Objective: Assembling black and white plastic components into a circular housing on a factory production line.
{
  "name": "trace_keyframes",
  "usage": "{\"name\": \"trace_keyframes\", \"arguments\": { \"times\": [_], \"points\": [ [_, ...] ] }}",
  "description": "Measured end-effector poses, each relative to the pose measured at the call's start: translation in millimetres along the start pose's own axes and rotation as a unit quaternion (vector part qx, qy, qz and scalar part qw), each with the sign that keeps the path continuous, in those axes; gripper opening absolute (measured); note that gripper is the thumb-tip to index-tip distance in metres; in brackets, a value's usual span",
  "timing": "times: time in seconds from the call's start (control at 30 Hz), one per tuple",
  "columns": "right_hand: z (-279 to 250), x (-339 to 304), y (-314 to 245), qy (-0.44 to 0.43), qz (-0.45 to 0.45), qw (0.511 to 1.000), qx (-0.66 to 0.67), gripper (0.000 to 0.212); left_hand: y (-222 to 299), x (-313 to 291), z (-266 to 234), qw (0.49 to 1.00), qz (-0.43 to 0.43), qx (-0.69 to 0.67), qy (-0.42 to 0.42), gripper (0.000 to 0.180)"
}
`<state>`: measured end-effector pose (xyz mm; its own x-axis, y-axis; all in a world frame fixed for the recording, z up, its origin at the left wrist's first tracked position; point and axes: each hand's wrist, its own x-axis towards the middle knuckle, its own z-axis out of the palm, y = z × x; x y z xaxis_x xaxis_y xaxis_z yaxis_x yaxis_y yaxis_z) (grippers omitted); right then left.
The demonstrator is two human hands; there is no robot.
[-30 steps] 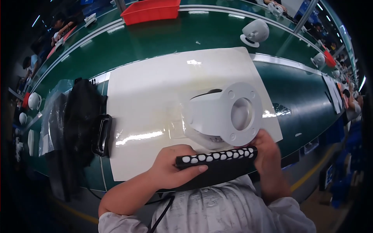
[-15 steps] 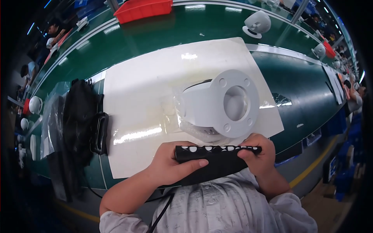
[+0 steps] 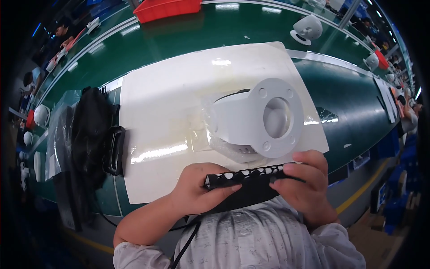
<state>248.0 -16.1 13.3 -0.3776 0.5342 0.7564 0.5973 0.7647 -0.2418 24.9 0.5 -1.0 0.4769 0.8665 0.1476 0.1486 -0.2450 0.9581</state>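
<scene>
While left hand (image 3: pixel 192 187) pinches spotted black strip (image 3: pixel 245 173), 6 o'clock from white housing (image 3: pixel 253 119), I can't tell if right hand (image 3: pixel 307 183) grips; one-sided hold could let it twist free.

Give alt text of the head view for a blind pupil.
A person's left hand and right hand hold a black white-spotted strip. Beyond it, a white housing with a ring-shaped flange lies on a white sheet on a green workbench.
</scene>
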Motion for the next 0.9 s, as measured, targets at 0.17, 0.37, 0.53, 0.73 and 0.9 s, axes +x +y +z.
{"name": "trace_keyframes", "arguments": {
  "times": [0.17, 0.37, 0.53, 0.73, 0.9],
  "points": [
    [11.1, 5.5, -10.1, 0.015, 0.049, 0.989, 0.136, 0.029, 0.7, -0.3, -1.0, 1.000, 0.023, 0.002, -0.015, 0.013],
    [9.5, 13.0, -18.7, -0.099, -0.071, 0.988, 0.098, 0.044, -12.6, -6.4, -7.4, 0.992, 0.121, 0.023, -0.023, 0.018],
    [31.6, 28.2, -27.1, -0.077, -0.025, 0.975, 0.207, 0.045, -10.8, -8.1, -16.0, 0.995, 0.087, 0.001, -0.047, 0.013],
    [37.8, 32.3, -26.4, -0.078, -0.161, 0.953, 0.244, 0.027, -8.5, -9.9, -17.9, 0.997, 0.063, -0.012, -0.050, 0.014],
    [17.2, 43.3, 6.9, -0.002, 0.031, 0.933, 0.358, 0.036, -11.2, -9.2, -16.2, 0.988, 0.141, 0.040, -0.050, 0.025]
  ]
}}
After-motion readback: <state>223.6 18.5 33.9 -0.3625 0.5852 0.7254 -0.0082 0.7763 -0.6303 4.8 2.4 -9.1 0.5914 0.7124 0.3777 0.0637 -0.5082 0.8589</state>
